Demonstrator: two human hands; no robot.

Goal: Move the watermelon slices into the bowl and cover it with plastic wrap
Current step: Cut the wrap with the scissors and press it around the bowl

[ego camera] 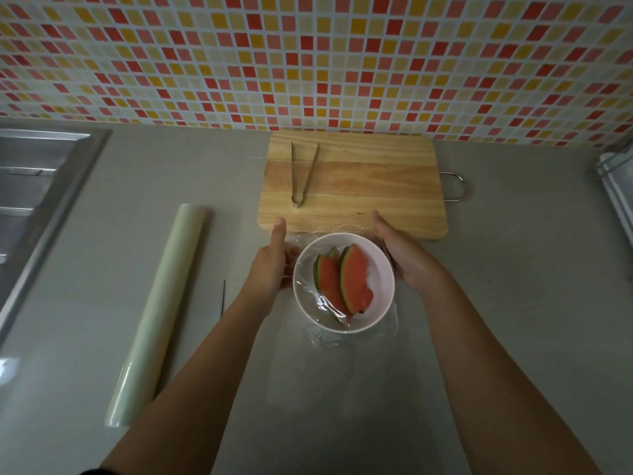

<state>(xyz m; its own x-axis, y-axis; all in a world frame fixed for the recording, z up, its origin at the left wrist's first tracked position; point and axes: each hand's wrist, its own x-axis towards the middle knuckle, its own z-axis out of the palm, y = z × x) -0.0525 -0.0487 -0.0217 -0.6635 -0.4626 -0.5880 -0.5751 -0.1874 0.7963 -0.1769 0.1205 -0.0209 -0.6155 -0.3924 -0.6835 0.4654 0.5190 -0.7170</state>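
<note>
A pale pink bowl (380,269) stands on the grey counter just in front of the cutting board. Two watermelon slices (354,281) lie inside it, red flesh up, green rinds to the left. A clear sheet of plastic wrap (320,339) lies over the bowl, with loose wrinkled edges showing around the rim and on the counter in front. My left hand (272,260) presses against the bowl's left side with the wrap under it. My right hand (400,252) cups the right side, fingers along the wrap.
A wooden cutting board (363,186) with metal tongs (303,173) on it lies behind the bowl. A roll of plastic wrap (161,310) rests to the left, with a thin dark blade (223,298) beside it. A steel sink (34,200) is at far left, and a tiled wall stands behind.
</note>
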